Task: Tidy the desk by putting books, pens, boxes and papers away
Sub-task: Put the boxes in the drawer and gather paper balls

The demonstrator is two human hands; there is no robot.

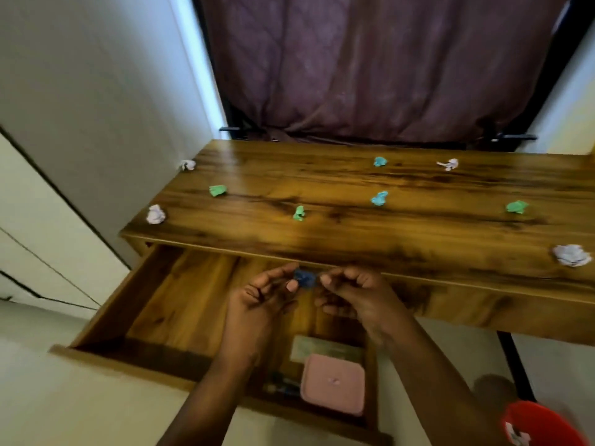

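Two bare forearms rise from the bottom edge, and the left hand (257, 307) and right hand (360, 297) meet over the open drawer. Each pinches one side of a small crumpled ball of dark blue paper (304, 280) between thumb and fingertips, so both grips are clamped on it.

The long, glossy brown wooden desk (322, 239) fills the middle of the view. Its wide wooden drawer (180, 300) is pulled out from under the front edge. A round red plastic bin (547, 426) shows at the lower right, off the desk and beside the right forearm. A square pink lidded box (333, 384) sits in the drawer's near right corner. Something dark and blurred beside it may be pens.

The largest loose piece, a crumpled white paper ball (572, 255), lies at the desk's right front edge. Smaller green, pale blue and white wads are scattered well apart across the top.

The blue ball hangs just below the desk's front edge, above the drawer floor. It is a tight, faceted wad, slightly wider than tall, with its longer side running from hand to hand. The bin lies to the right and nearer the person, so the right hand is probably better placed to carry it there. The left would only need to let go.
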